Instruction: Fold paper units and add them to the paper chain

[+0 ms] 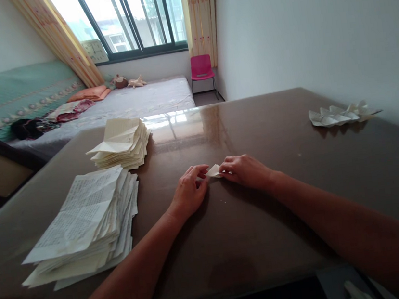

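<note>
Folded scrap of paper (214,171), near the middle of a glossy brown tabletop (211,245); pinched at its right side by the right hand (244,169), with fingers narrowed on it; met at its left corner by the left hand (191,190), loosely curled with thumb and forefinger slightly apart, whether gripping or merely touching impossible to tell; apparently kept between 2 sets of fingertips to steady so slight a piece; at left, a stack of written sheets (78,213) and, beyond it, a stack of cream sheets (120,142), probably placed within easy reach; at far right, a row of folded paper pieces (335,116), probably kept apart from the loose sheets; hidden behind fingers, the scrap's right end; cut off at the frame's edges, 2 forearms (325,207); hard to make out, the scrap's creases, the writing and the exact count of folded pieces
</note>
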`<state>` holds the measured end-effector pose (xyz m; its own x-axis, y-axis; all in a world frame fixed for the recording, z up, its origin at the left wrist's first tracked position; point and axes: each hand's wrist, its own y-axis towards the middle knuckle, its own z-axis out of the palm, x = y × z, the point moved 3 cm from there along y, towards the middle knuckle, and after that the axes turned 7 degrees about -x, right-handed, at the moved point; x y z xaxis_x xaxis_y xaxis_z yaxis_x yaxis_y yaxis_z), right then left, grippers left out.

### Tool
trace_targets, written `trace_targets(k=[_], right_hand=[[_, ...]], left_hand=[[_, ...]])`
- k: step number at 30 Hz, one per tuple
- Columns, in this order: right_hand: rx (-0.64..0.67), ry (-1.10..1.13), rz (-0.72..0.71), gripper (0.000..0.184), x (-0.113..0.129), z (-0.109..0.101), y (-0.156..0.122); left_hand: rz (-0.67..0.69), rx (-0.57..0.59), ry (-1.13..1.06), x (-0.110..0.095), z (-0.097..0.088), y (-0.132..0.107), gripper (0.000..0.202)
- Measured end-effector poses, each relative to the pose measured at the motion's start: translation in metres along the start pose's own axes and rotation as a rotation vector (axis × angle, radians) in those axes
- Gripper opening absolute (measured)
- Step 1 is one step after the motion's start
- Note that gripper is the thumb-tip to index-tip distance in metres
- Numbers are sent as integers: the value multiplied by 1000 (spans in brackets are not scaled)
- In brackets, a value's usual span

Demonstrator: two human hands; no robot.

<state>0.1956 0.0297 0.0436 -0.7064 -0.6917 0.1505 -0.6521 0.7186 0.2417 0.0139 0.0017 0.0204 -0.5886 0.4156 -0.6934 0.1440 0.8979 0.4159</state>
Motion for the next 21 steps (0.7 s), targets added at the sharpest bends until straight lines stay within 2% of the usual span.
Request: trace_targets(k=[2,4,7,10,14,21], right_hand=[[-5,-46,25,23,2,0,0],[-63,-27,67,19,4,1,1],[-195,113,109,11,8,3,1],[-270,238,123,5,13,6,-1],[-258,297,120,4,18,8,-2],[-218,252,122,8,28,7,-3]], left_hand=[[-38,-29,-86,0,2,1,31],[-96,-47,-138,0,5,1,35],[-148,-34,-149,-1,10,-1,44],[-128,-19,-110,-4,13,-3,43],[-75,-8,-36,-9,13,-5,44],[10,6,70,-12,13,-4,53]])
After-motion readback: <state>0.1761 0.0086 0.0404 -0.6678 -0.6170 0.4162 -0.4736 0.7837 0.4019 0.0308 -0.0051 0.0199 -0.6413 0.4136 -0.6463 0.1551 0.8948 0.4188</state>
